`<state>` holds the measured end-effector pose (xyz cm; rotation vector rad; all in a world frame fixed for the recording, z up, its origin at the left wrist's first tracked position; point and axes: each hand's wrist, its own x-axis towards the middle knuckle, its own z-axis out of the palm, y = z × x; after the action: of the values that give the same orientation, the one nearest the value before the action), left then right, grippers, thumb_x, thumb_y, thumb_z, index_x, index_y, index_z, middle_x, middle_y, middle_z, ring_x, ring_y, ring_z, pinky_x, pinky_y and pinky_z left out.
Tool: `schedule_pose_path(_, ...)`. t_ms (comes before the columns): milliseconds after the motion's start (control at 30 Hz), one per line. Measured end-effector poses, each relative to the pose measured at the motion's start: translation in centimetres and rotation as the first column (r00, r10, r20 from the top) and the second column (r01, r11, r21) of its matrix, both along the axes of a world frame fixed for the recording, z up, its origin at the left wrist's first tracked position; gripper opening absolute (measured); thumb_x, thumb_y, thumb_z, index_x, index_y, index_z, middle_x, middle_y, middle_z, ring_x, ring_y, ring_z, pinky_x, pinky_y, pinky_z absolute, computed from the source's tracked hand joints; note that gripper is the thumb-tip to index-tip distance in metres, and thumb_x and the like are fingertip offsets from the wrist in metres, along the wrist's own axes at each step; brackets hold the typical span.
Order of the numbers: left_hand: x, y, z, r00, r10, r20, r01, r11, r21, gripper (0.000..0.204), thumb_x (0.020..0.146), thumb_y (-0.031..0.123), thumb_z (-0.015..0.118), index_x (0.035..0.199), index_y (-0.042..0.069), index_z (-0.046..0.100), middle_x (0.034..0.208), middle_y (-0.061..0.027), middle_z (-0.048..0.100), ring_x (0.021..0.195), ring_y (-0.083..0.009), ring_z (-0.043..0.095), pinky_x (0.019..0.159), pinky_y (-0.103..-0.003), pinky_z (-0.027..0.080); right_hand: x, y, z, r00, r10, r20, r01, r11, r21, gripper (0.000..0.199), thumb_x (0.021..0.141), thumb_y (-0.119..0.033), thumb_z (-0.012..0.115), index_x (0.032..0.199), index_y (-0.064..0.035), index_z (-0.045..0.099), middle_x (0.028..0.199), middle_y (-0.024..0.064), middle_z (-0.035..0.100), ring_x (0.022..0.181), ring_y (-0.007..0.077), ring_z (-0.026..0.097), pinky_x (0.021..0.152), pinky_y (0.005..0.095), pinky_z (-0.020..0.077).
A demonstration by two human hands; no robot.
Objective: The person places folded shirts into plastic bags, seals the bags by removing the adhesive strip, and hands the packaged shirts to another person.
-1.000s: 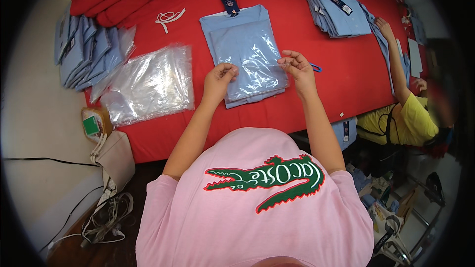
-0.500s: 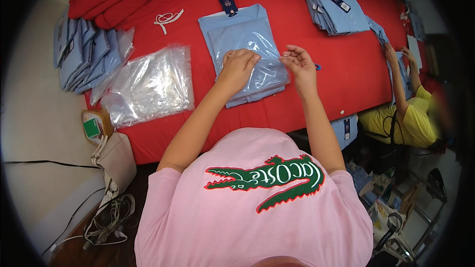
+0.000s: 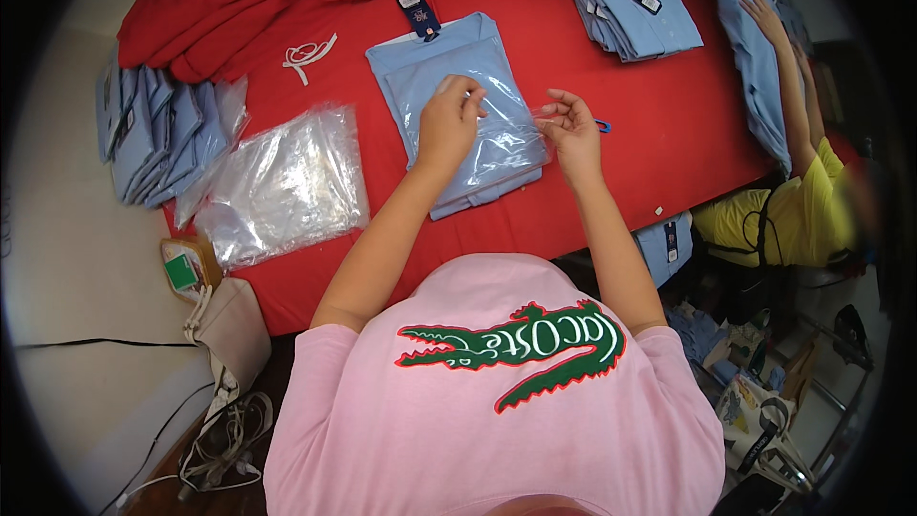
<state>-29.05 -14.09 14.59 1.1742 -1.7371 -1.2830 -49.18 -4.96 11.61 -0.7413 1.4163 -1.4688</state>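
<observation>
A folded light blue shirt (image 3: 396,55) lies on the red-covered table in front of me, its dark hang tag (image 3: 417,14) sticking out past the far end. Over most of it is a clear plastic bag (image 3: 497,148), shiny and creased. My left hand (image 3: 449,124) hovers over the middle of the bag, fingers loosely curled with a gap between thumb and forefinger. At the bag's right edge, my right hand (image 3: 576,139) pinches a bit of the clear film between thumb and finger; its other fingers are raised. A small blue item (image 3: 603,126) lies beside that hand.
Left of the shirt is a pile of clear bags (image 3: 287,186), with packed blue shirts (image 3: 158,139) behind. Red cloth (image 3: 258,0) is heaped at the far left, near a white strip (image 3: 308,54). Folded shirts (image 3: 640,29) stand far right, where a co-worker's hand (image 3: 762,11) handles a blue garment (image 3: 750,67).
My left hand has shifted back leftward, its fingers loosening from the bag. My right hand stays at the bag's right edge. The co-worker has stretched the blue garment farther away along the table.
</observation>
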Motion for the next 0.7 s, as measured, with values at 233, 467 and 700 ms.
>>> schedule_pose_path(233,1.3,-3.5,-5.1,0.947,-0.298,-0.120,0.317,0.924,0.214,0.033,0.113,0.029,0.054,0.115,0.002,0.073,0.110,-0.0065,0.076,0.107,-0.0157,0.070,0.094,-0.031,0.054,-0.1,-1.4,1.8,0.991,0.121,0.059,-0.119,0.992,-0.036,0.057,0.090,0.016,0.068,0.143,0.0017,0.054,0.117,0.0116,0.069,0.100,0.0148,0.070,0.090,0.0263,0.0577)
schedule_pose_path(467,-1.0,-3.1,-3.7,0.919,-0.371,-0.135,0.394,0.881,0.262,0.034,0.100,0.033,0.076,0.117,0.003,0.075,0.106,-0.0059,0.075,0.099,-0.0120,0.069,0.087,-0.029,0.054,0.6,-1.9,0.7,0.990,0.120,0.072,-0.115,0.991,-0.069,0.054,0.091,0.015,0.068,0.142,0.0018,0.054,0.115,0.0121,0.070,0.103,0.0147,0.069,0.093,0.0265,0.0572)
schedule_pose_path(700,2.6,-5.0,-2.8,0.809,-0.536,0.242,0.457,0.832,0.315,0.027,0.086,0.022,0.087,0.100,0.003,0.075,0.078,-0.0027,0.069,0.072,-0.0101,0.061,0.066,-0.026,0.047,0.1,-2.1,0.1,0.997,0.044,0.062,-0.039,0.996,-0.081,0.050,0.092,0.014,0.067,0.140,0.0031,0.055,0.114,0.0119,0.069,0.102,0.0144,0.069,0.092,0.0265,0.0572)
